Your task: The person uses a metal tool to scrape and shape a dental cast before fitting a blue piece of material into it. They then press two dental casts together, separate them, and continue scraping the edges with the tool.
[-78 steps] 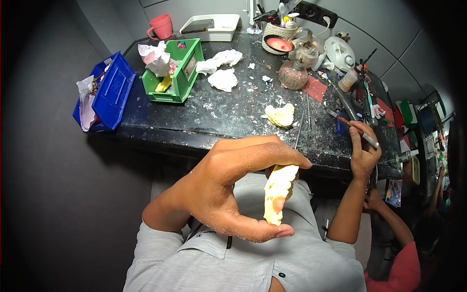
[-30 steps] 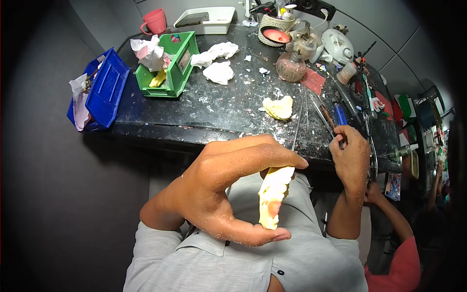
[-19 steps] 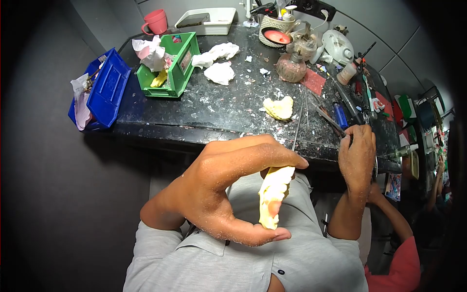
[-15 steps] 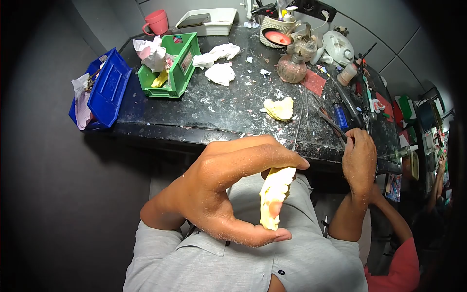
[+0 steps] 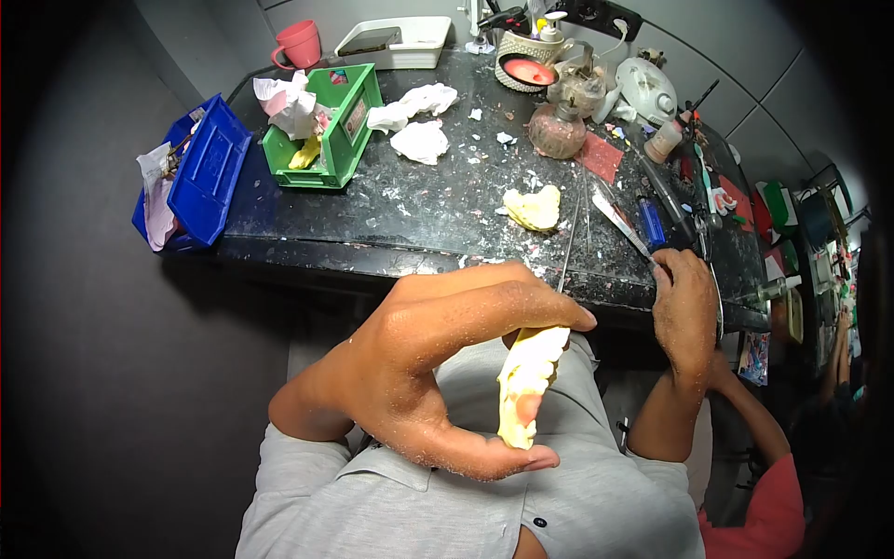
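Note:
My left hand point(image 5: 438, 359) pinches a pale yellow moulded piece point(image 5: 529, 384) between thumb and fingers, held upright in front of my lap; a pinkish patch shows low on it. At the table's front edge on the right, my right hand point(image 5: 686, 307) has its fingers closed on the near end of a thin metal tool point(image 5: 622, 224), whose flat end points up and left over the table. Another yellow piece point(image 5: 534, 208) lies on the black table point(image 5: 400, 210), beyond my left hand. A blue lighter point(image 5: 651, 221) lies just beyond my right hand.
A blue bin point(image 5: 212, 172) and a green bin point(image 5: 346, 130) stand at the left, with white tissue point(image 5: 421, 142) beside them. Behind are a pink mug point(image 5: 299, 45), a white tray point(image 5: 426, 39) and a glass burner point(image 5: 558, 133). A co-worker's red sleeve point(image 5: 764, 508) shows lower right.
The metal tool in my right hand has turned, and its flat face now catches the light. My left hand and the yellow piece have shifted very slightly.

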`<state>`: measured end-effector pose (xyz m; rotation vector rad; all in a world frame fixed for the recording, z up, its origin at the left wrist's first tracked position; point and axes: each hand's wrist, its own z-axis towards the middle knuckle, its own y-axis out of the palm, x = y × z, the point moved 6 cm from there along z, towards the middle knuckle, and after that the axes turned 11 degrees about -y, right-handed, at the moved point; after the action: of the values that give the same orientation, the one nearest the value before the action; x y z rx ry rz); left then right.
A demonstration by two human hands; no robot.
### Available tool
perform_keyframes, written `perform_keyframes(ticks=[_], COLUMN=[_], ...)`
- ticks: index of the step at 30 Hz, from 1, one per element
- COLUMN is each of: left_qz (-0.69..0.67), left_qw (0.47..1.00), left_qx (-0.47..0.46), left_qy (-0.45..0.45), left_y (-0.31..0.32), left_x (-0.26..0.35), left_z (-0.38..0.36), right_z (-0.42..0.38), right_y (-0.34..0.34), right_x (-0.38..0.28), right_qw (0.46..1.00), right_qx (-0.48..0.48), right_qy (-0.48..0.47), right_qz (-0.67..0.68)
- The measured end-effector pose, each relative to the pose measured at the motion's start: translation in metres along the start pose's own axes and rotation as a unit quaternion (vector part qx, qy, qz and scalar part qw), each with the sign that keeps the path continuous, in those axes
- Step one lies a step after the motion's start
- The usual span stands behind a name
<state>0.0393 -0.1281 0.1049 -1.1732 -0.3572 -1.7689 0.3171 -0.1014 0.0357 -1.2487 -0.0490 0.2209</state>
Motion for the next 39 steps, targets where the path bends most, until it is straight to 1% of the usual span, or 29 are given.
perform_keyframes(ticks=[3,7,9,13,15,16,17,20,21,22,23,25,26,27,29,30,32,33,34,35,36,37,38,39], left_qz=[0.002,-0.006,-0.008,-0.006,-0.007,-0.007,-0.007,0.02,0.026,0.038,0.051,0.081,0.1,0.121,0.114,0.096,0.077,0.057,0.036,0.036,0.062,0.087,0.039,0.039], left_qw=[1.0,1.0,1.0,1.0,1.0,1.0,1.0,0.999,0.998,0.995,0.991,0.982,0.977,0.972,0.971,0.971,0.971,0.971,0.971,0.972,0.97,0.967,0.968,0.969], left_qx=[0.002,0.005,0.005,0.008,0.004,0.003,0.003,0.008,0.009,0.014,0.02,0.026,0.036,0.045,0.045,0.05,0.053,0.061,0.069,0.067,0.069,0.072,0.075,0.076], left_qy=[0.0,-0.001,-0.003,0.0,0.001,0.001,0.002,-0.039,-0.057,-0.089,-0.12,-0.168,-0.182,-0.195,-0.207,-0.214,-0.219,-0.223,-0.226,-0.223,-0.224,-0.227,-0.235,-0.234], left_y=[-0.001,0.0,0.0,0.0,0.001,0.0,-0.002,-0.01,-0.016,-0.023,-0.029,-0.046,-0.054,-0.062,-0.07,-0.072,-0.071,-0.07,-0.07,-0.069,-0.069,-0.069,-0.069,-0.069], left_x=[0.0,-0.001,0.0,-0.001,-0.002,-0.002,-0.003,-0.015,-0.025,-0.038,-0.053,-0.08,-0.092,-0.103,-0.116,-0.123,-0.137,-0.144,-0.147,-0.147,-0.146,-0.146,-0.15,-0.152], left_z=[-0.001,-0.001,-0.001,-0.001,-0.001,-0.001,0.0,0.005,0.007,0.011,0.015,0.031,0.04,0.049,0.066,0.073,0.079,0.08,0.082,0.082,0.08,0.078,0.075,0.073], right_z=[-0.002,-0.001,0.001,0.017,0.027,0.031,0.033,0.037,0.038,0.039,0.041,0.049,0.057,0.066,0.083,0.092,0.114,0.124,0.135,0.143,0.148,0.153,0.156,0.158], right_y=[0.0,-0.003,-0.004,-0.003,0.006,0.012,0.014,0.015,0.011,0.008,0.006,-0.005,-0.012,-0.018,-0.043,-0.053,-0.057,-0.057,-0.053,-0.05,-0.049,-0.043,-0.039,-0.036], right_x=[-0.001,-0.005,-0.004,0.001,0.007,0.008,0.009,0.011,0.014,0.017,0.022,0.042,0.049,0.059,0.043,0.044,0.044,0.045,0.039,0.031,0.026,0.021,0.014,0.007], right_qw=[0.999,0.999,0.995,0.996,0.995,0.995,0.995,0.995,0.991,0.985,0.985,0.959,0.948,0.931,0.878,0.878,0.824,0.824,0.757,0.678,0.635,0.609,0.605,0.599], right_qx=[-0.015,-0.01,-0.017,0.014,0.021,-0.008,-0.008,-0.003,0.021,0.046,0.047,0.136,0.171,0.185,0.24,0.243,0.189,0.192,0.165,0.135,0.114,0.128,0.136,0.144], right_qy=[-0.004,-0.01,0.018,0.015,0.033,0.047,0.047,0.049,0.068,0.086,0.086,0.076,0.028,0.011,-0.011,-0.011,-0.019,-0.019,-0.06,-0.101,-0.121,-0.137,-0.164,-0.191], right_qz=[0.03,0.05,0.092,0.083,0.088,0.083,0.083,0.09,0.117,0.144,0.143,0.237,0.268,0.314,0.414,0.412,0.534,0.532,0.629,0.715,0.754,0.771,0.767,0.764])
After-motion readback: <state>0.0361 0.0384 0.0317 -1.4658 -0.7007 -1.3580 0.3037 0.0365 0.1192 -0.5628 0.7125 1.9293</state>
